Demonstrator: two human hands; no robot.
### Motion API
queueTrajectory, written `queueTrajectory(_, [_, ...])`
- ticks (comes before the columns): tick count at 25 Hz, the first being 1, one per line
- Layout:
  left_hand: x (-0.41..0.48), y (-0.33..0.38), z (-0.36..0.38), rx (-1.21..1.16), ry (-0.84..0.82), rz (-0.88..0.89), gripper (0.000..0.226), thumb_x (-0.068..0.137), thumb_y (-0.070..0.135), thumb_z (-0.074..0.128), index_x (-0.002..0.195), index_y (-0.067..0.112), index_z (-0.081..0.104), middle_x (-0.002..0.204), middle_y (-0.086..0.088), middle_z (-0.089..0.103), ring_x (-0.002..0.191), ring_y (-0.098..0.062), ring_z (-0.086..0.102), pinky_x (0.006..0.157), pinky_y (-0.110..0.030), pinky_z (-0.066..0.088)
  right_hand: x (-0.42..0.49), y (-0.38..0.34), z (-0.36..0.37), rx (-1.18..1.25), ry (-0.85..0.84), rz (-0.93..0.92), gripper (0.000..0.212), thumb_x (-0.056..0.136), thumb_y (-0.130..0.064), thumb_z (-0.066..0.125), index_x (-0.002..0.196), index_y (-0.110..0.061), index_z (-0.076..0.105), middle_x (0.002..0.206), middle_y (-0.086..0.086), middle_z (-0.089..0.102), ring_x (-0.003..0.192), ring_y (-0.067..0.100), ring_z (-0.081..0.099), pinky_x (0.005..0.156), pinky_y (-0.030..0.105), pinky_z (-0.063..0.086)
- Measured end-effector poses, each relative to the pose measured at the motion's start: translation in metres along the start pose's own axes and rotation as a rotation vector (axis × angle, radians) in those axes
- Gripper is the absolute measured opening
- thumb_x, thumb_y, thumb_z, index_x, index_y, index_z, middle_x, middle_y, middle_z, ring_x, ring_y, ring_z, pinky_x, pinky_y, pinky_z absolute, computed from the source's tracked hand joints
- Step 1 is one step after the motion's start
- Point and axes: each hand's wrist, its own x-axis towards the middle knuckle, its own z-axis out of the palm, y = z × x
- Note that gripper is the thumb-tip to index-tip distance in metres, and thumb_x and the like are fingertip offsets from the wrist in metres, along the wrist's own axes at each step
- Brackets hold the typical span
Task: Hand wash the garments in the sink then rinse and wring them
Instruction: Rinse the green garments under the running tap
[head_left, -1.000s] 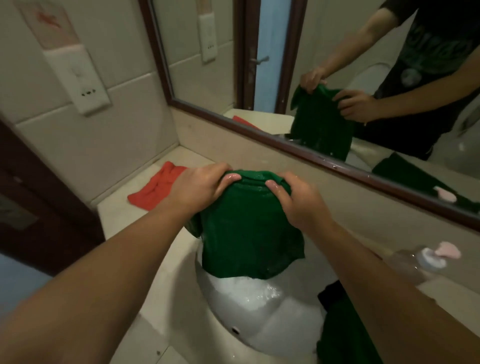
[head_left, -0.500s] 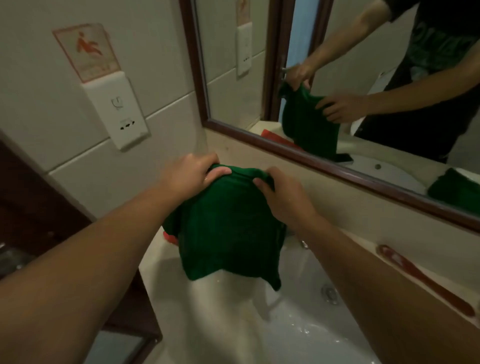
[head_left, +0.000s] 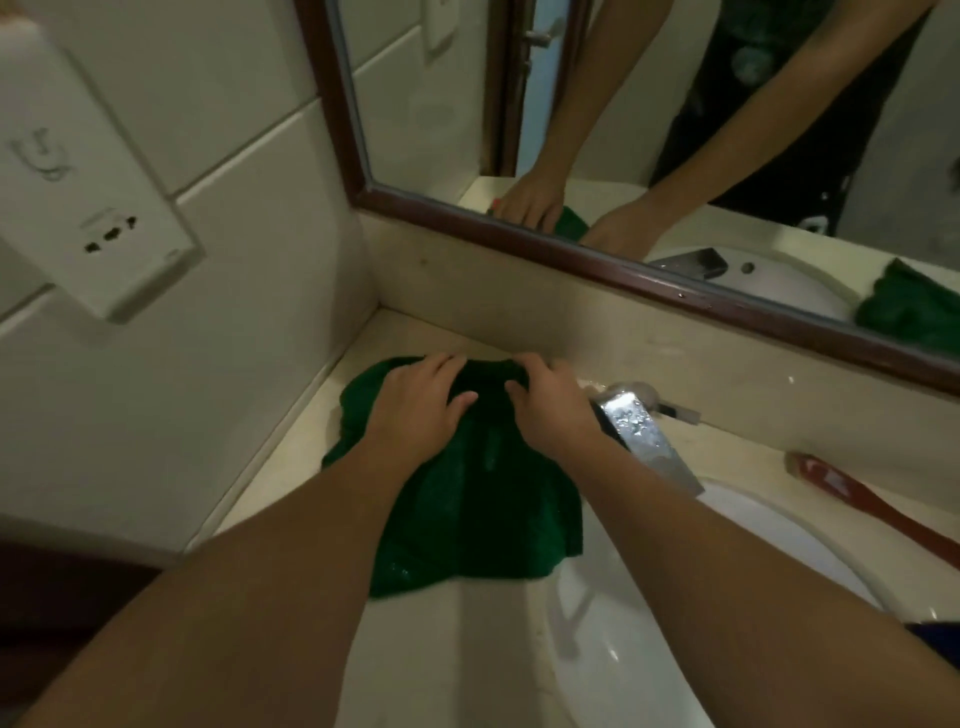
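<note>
A wet green garment (head_left: 467, 499) lies spread on the pale countertop (head_left: 291, 467), left of the white sink (head_left: 623, 649); its lower edge hangs toward the basin. My left hand (head_left: 415, 410) rests flat on the garment's upper part, fingers fairly straight. My right hand (head_left: 550, 405) sits beside it at the top edge, with fingers and thumb curled round a fold of the cloth. Both forearms reach in from below.
A chrome faucet (head_left: 644, 436) stands just right of my right hand. A red-handled object (head_left: 883, 509) lies on the counter behind the sink. The mirror (head_left: 675, 130) reflects a second green cloth (head_left: 914, 306). A wall socket (head_left: 98, 208) is at left.
The garment was held up by its top edge over the sink; it has come down and to the left and now lies on the counter under both hands.
</note>
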Motion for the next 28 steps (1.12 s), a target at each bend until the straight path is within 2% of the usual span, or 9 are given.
queueTrajectory(3, [-0.009, 0.034, -0.005, 0.007, 0.028, 0.013, 0.054, 0.107, 0.047, 0.039, 0.152, 0.018, 0.043, 0.157, -0.003, 0.044, 0.142, -0.021, 0.042, 0.115, -0.043, 0.032, -0.032, 0.006, -0.017, 0.112, 0.066, -0.041, 0.040, 0.105, -0.023, 0.056, 0.143, -0.012, 0.055, 0.134, 0.018, 0.059, 0.123, 0.035, 0.056, 0.104, 0.036, 0.042])
queueTrajectory(7, [-0.013, 0.099, -0.023, -0.047, 0.109, 0.175, 0.059, 0.103, 0.049, 0.027, 0.149, 0.020, 0.049, 0.153, -0.003, 0.048, 0.141, -0.018, 0.041, 0.115, -0.043, 0.027, -0.081, 0.028, -0.075, 0.168, 0.219, -0.058, 0.037, 0.104, -0.024, 0.058, 0.140, -0.017, 0.058, 0.125, 0.007, 0.063, 0.106, 0.014, 0.056, 0.093, 0.022, 0.037])
queueTrajectory(9, [-0.011, 0.146, -0.027, -0.056, 0.122, 0.283, 0.059, 0.101, 0.050, 0.025, 0.146, 0.021, 0.051, 0.151, -0.002, 0.049, 0.140, -0.018, 0.041, 0.115, -0.043, 0.025, -0.113, 0.061, -0.106, 0.176, 0.337, -0.017, 0.035, 0.103, -0.021, 0.058, 0.137, -0.014, 0.060, 0.123, 0.008, 0.063, 0.106, 0.016, 0.056, 0.095, 0.025, 0.041])
queueTrajectory(11, [-0.011, 0.200, -0.023, -0.044, 0.115, 0.369, 0.058, 0.101, 0.050, 0.025, 0.145, 0.022, 0.052, 0.150, -0.001, 0.050, 0.139, -0.019, 0.041, 0.115, -0.043, 0.024, -0.146, 0.105, -0.129, 0.144, 0.421, 0.073, 0.034, 0.104, -0.021, 0.055, 0.137, -0.013, 0.060, 0.125, 0.010, 0.062, 0.114, 0.023, 0.056, 0.103, 0.036, 0.044])
queueTrajectory(16, [-0.033, 0.354, 0.027, -0.111, 0.056, 0.610, 0.049, 0.100, 0.046, 0.042, 0.134, 0.018, 0.063, 0.137, -0.004, 0.061, 0.128, -0.025, 0.054, 0.109, -0.043, 0.031, -0.251, 0.234, -0.169, 0.035, 0.475, 0.370, 0.038, 0.106, -0.028, 0.048, 0.142, -0.019, 0.057, 0.136, 0.011, 0.060, 0.124, 0.032, 0.054, 0.105, 0.047, 0.044])
queueTrajectory(21, [-0.084, 0.487, 0.096, -0.071, -0.200, 0.688, 0.063, 0.099, 0.057, 0.026, 0.142, 0.022, 0.054, 0.146, 0.000, 0.055, 0.135, -0.023, 0.048, 0.112, -0.043, 0.028, -0.366, 0.356, -0.194, -0.051, 0.416, 0.652, 0.046, 0.108, -0.040, 0.044, 0.150, -0.023, 0.047, 0.144, 0.009, 0.053, 0.132, 0.030, 0.049, 0.106, 0.046, 0.041])
queueTrajectory(24, [-0.111, 0.552, 0.136, -0.059, -0.362, 0.695, 0.061, 0.104, 0.057, 0.026, 0.155, 0.026, 0.034, 0.159, 0.002, 0.038, 0.146, -0.020, 0.033, 0.120, -0.042, 0.021, -0.413, 0.417, -0.198, -0.062, 0.388, 0.769, 0.050, 0.108, -0.043, 0.042, 0.154, -0.024, 0.043, 0.149, 0.010, 0.050, 0.137, 0.031, 0.044, 0.111, 0.047, 0.037])
queueTrajectory(28, [-0.123, 0.612, 0.180, -0.051, -0.448, 0.698, 0.061, 0.107, 0.054, 0.026, 0.161, 0.029, 0.015, 0.169, 0.000, 0.017, 0.154, -0.021, 0.016, 0.125, -0.042, 0.010, -0.434, 0.472, -0.202, -0.139, 0.330, 0.835, 0.053, 0.108, -0.047, 0.037, 0.157, -0.025, 0.034, 0.156, 0.011, 0.041, 0.144, 0.032, 0.034, 0.116, 0.048, 0.027])
